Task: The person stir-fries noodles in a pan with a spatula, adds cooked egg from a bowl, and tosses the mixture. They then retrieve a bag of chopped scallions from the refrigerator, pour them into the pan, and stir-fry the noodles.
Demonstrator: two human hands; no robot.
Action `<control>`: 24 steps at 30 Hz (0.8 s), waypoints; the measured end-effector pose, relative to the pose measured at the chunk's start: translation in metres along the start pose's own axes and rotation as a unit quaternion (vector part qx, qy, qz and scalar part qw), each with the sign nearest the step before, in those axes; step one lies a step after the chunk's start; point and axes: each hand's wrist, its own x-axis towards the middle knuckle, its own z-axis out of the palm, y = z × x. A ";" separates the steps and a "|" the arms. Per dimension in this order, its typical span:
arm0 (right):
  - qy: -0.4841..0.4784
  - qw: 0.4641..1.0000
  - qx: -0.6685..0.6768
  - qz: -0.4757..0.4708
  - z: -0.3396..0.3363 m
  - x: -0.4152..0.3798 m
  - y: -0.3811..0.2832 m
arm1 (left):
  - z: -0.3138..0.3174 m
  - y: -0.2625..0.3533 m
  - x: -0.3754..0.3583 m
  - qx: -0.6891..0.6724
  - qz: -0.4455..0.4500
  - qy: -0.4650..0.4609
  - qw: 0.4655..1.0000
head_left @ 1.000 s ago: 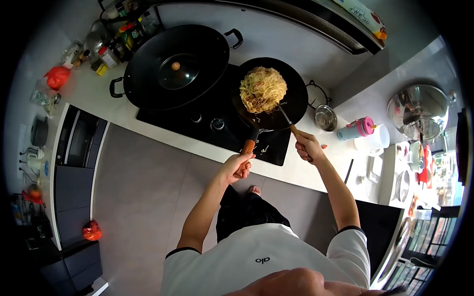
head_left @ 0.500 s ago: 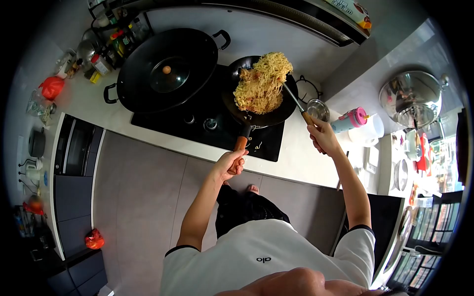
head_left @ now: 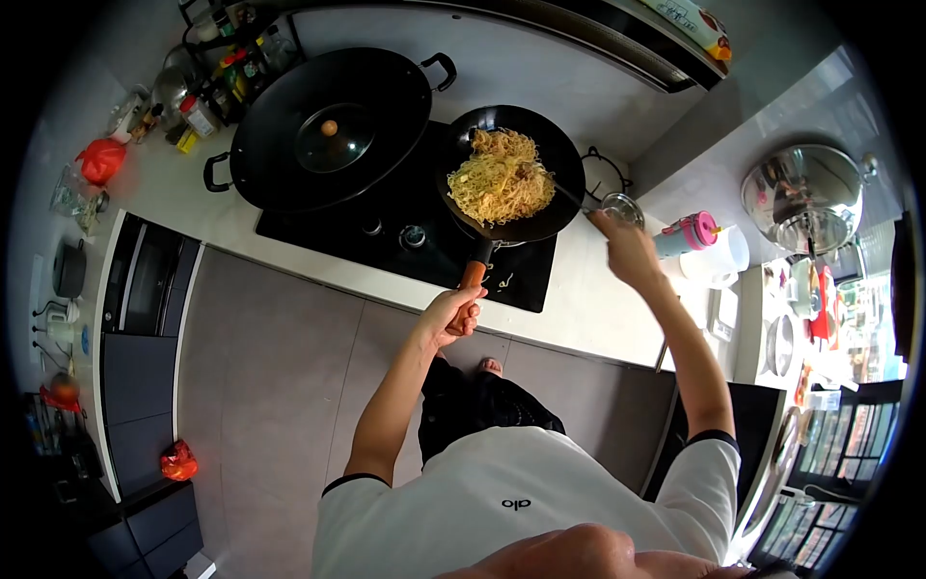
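Observation:
A dark wok with a wooden-ended handle stands on the right side of the black cooktop. My left hand is closed round that handle at its near end. Yellow fried noodles with small mixed bits lie in a heap in the wok. Closed on the wooden grip of a spatula, my right hand is at the wok's right side and slightly blurred. The spatula's metal shaft reaches over the rim to the noodles, which hide its blade.
A large black wok with a glass-centred lid sits on the left of the cooktop. Several bottles crowd the back left corner. A steel bowl and a pink-lidded cup stand on the right counter.
The noodles, lifted in a tall clump on the spatula before, now lie lower in the wok. My right hand has dropped the spatula's head into the wok; my left hand keeps its hold.

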 end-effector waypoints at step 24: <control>-0.019 0.991 -0.123 0.041 0.059 0.008 -0.062 | 0.002 0.002 -0.001 0.007 -0.017 0.014 1.000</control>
